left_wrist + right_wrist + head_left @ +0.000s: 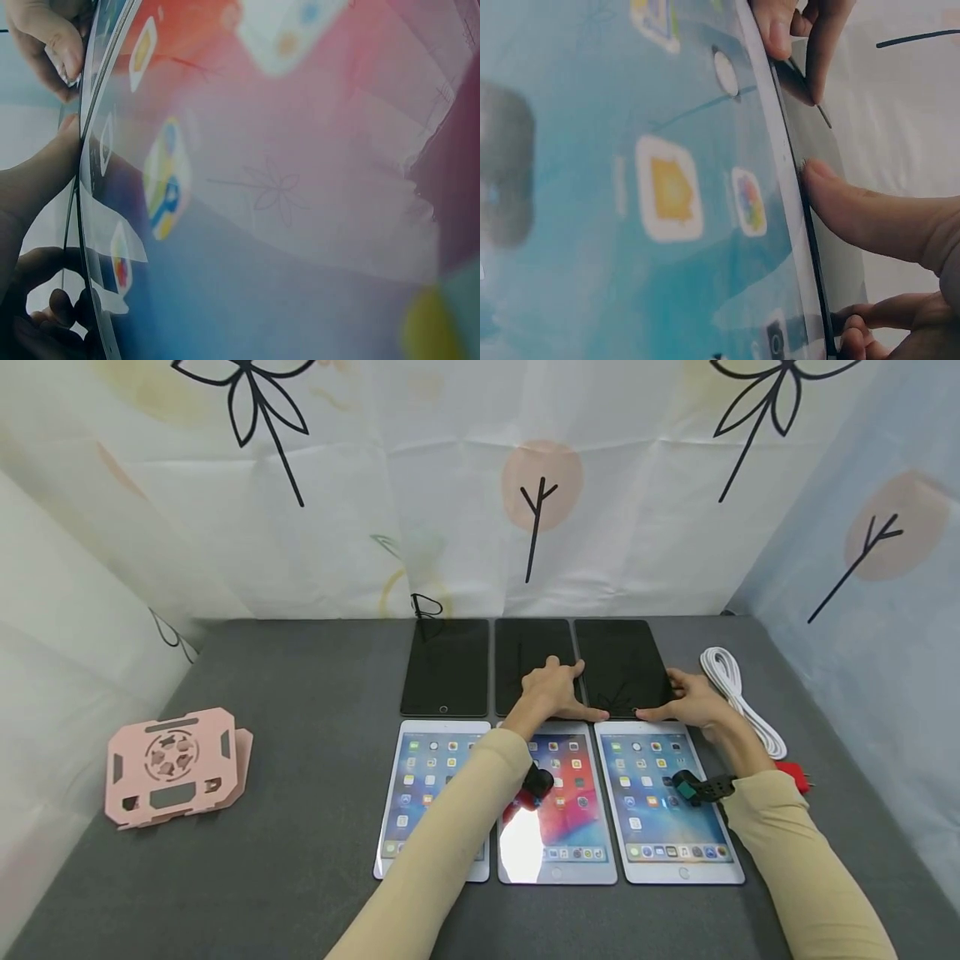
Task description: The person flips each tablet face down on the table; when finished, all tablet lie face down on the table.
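Note:
Three black-screened tablets lie in the back row; both hands are at the rightmost black tablet. My left hand grips its near left corner, thumb along the near edge and fingers by the left side, over the middle black tablet. At the near right corner, my right hand holds it with thumb on the near edge and fingers around the right side. Below lie a lit white tablet at right and another lit tablet in the middle, partly under my left sleeve, filling the wrist views.
Far left sits a pink vented stand. A coiled white cable and a red plug lie beyond my right hand. The left black tablet and left lit tablet complete the two rows on the grey table.

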Motion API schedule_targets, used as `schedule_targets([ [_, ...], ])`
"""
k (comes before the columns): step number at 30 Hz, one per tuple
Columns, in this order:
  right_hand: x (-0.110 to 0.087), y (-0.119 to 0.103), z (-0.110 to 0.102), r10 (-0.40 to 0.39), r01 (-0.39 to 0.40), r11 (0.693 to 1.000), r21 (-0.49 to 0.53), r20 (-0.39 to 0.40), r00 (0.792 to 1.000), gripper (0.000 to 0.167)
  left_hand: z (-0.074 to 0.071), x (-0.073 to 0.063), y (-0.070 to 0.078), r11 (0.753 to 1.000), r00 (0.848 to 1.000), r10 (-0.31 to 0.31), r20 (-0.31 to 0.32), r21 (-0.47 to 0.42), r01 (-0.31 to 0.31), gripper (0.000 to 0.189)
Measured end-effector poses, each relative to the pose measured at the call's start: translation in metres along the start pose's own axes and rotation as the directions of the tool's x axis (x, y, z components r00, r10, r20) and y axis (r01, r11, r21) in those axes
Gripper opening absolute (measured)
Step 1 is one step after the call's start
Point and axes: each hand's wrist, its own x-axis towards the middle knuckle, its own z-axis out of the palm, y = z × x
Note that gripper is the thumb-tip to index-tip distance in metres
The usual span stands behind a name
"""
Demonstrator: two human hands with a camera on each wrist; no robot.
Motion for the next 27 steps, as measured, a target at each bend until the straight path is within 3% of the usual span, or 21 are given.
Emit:
schedule_targets([
  [6,-0.002,0.003,0.001,-0.033,0.041,0.985,0.166,-0.049,0.998,0.096,-0.001,-0.001,0.002,1.000,1.000,0.004,0.005,0.007,-0.004,0.102],
  [11,-0.006,0.003,-0.002,-0.066,0.070,0.977,0.203,-0.026,0.997,0.099,-0.001,-0.001,0.002,1.000,1.000,-0.007,0.000,0.008,0.007,0.101],
  [17,-0.010,-0.002,-0.005,-0.073,0.075,0.980,0.185,-0.018,0.997,0.106,0.001,-0.002,0.001,1.000,1.000,-0.011,-0.003,-0.008,0.011,0.098],
  [27,-0.021,-0.015,-0.007,-0.159,0.165,0.982,0.095,-0.061,0.985,0.110,0.000,-0.002,0.003,0.999,1.000,0.013,0.002,0.046,-0.013,0.091],
])
